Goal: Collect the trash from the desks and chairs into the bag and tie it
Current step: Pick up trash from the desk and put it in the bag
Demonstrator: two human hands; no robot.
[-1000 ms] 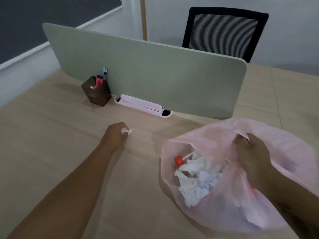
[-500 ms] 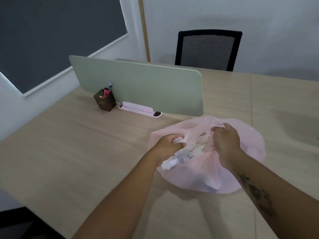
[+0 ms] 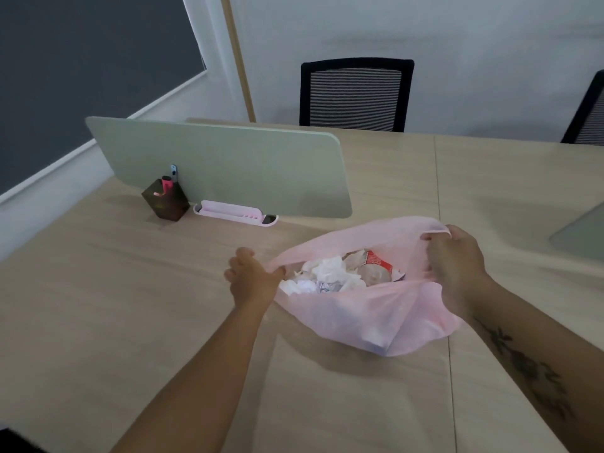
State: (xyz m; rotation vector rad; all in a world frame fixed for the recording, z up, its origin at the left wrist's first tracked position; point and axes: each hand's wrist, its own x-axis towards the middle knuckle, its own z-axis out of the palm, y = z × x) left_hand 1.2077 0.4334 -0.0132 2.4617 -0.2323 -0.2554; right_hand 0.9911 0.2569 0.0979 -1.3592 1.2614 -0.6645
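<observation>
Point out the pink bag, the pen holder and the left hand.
pink bag (image 3: 359, 310): head view, on its near wall below the opening.
pen holder (image 3: 166, 206): head view, on its dark front face.
left hand (image 3: 253, 281): head view, on the back of the hand, which grips the bag's rim.

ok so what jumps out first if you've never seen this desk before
The pink bag stands out at centre right, over the desk, held open by the left hand and right hand, each gripping its rim. Inside show crumpled white paper and a red-printed wrapper. Behind stands a pale green divider with a dark pen pot at its foot.
</observation>
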